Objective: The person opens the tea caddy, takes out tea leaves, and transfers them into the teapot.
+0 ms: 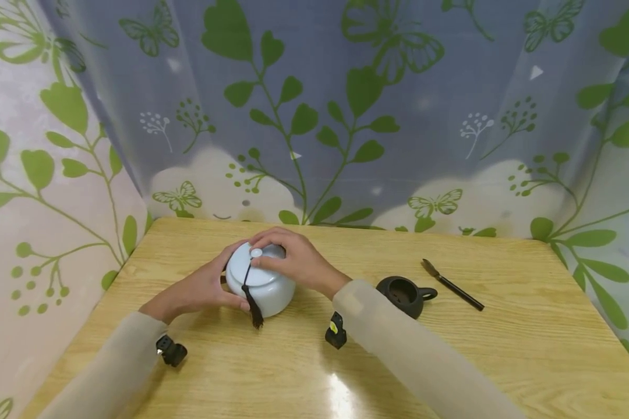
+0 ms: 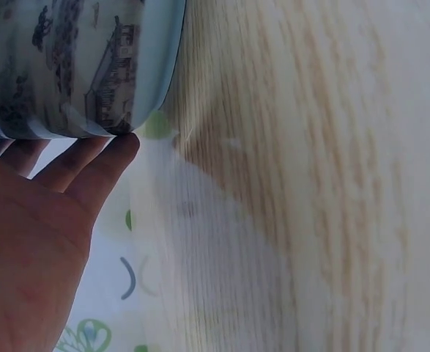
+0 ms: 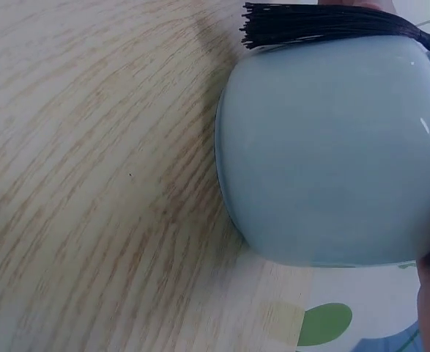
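Note:
A pale blue ceramic jar (image 1: pixel 272 298) stands on the wooden table, left of the middle. Its lid (image 1: pixel 239 269) has a round knob and a black tassel (image 1: pixel 254 308) hanging down the front. My left hand (image 1: pixel 209 285) grips the jar's left side, thumb in front; in the left wrist view its fingers (image 2: pixel 101 172) touch the wall, which bears a dark printed landscape. From the right, my right hand (image 1: pixel 299 259) reaches over the top and pinches the lid at its knob. Whether the lid sits flush, I cannot tell.
Right of the jar, partly behind my right sleeve, is a small dark teapot-like vessel (image 1: pixel 400 291) with a side handle and an open top. Farther right lies a slim dark brush-like tool (image 1: pixel 453 285). A leaf-patterned curtain (image 1: pixel 314 116) hangs behind the table (image 1: pixel 545 349).

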`<state>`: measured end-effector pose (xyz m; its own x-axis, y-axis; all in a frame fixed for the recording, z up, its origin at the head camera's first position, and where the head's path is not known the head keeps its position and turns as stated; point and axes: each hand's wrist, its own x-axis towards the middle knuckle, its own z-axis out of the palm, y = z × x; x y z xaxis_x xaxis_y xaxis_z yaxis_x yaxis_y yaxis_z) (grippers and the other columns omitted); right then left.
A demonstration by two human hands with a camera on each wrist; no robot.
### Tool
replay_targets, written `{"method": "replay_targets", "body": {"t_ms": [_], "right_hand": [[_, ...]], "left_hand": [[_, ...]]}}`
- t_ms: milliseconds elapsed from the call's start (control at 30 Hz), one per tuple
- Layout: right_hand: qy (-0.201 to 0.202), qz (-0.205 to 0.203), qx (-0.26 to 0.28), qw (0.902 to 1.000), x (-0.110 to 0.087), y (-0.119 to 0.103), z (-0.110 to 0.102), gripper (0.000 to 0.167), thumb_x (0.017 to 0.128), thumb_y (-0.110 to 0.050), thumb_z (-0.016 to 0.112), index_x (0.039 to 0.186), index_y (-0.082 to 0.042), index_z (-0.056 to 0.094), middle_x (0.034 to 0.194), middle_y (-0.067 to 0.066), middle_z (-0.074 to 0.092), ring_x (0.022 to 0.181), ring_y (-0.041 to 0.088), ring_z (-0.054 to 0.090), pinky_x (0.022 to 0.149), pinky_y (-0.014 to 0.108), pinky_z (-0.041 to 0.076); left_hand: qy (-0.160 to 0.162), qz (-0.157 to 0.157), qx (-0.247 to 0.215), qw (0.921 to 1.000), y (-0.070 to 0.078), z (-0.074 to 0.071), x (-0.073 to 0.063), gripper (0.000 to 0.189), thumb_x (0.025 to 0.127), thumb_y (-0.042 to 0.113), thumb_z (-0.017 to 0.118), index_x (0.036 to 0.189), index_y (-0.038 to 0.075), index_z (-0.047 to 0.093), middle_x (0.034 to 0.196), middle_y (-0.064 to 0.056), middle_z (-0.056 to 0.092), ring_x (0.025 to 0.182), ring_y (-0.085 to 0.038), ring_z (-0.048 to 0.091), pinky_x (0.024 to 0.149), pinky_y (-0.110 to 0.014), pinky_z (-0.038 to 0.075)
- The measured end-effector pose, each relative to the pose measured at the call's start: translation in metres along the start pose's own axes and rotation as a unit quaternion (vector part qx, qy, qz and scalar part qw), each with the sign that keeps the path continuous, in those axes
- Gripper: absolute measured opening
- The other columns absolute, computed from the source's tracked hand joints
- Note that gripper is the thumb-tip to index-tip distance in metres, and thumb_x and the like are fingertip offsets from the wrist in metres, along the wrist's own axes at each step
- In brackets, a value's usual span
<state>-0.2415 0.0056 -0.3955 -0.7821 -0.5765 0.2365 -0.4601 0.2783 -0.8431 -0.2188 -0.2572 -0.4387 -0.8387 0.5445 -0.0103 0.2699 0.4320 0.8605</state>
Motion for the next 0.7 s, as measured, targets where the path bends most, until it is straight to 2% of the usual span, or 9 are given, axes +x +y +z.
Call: {"method": "replay_targets", "body": {"t_ms": [167, 467, 700], "right_hand": [[0.006, -0.014, -0.002, 0.9999, 0.0, -0.002, 0.004, 0.02, 0.101, -0.023, 0.082, 0.119, -0.015, 0.08, 0.135, 0.001, 0.073, 0.135, 0.018, 0.064, 0.119, 0.038, 0.051], [0.022, -0.057, -0.041, 0.9973, -0.003, -0.001, 0.013, 0.017, 0.103, -0.017, 0.077, 0.118, -0.009, 0.074, 0.132, 0.007, 0.072, 0.133, 0.024, 0.065, 0.119, 0.04, 0.051], [0.045, -0.116, -0.087, 0.9884, -0.006, -0.004, 0.011, 0.015, 0.104, -0.015, 0.076, 0.116, -0.008, 0.072, 0.133, 0.007, 0.071, 0.136, 0.024, 0.063, 0.122, 0.036, 0.049]], "left_hand": [[0.007, -0.009, 0.009, 0.9999, -0.001, 0.0, -0.002, 0.129, 0.082, 0.03, 0.099, 0.176, 0.019, 0.011, 0.173, -0.018, 0.035, 0.15, -0.038, 0.049, 0.121, -0.06, 0.045], [0.003, -0.01, 0.01, 0.9999, 0.0, 0.0, -0.004, 0.128, 0.083, 0.029, 0.098, 0.176, 0.017, 0.011, 0.17, -0.018, 0.039, 0.146, -0.038, 0.052, 0.118, -0.058, 0.049], [-0.002, -0.003, 0.008, 1.0, 0.002, 0.0, -0.001, 0.129, 0.084, 0.03, 0.098, 0.176, 0.021, 0.009, 0.172, -0.012, 0.038, 0.149, -0.034, 0.05, 0.12, -0.056, 0.048]]}}
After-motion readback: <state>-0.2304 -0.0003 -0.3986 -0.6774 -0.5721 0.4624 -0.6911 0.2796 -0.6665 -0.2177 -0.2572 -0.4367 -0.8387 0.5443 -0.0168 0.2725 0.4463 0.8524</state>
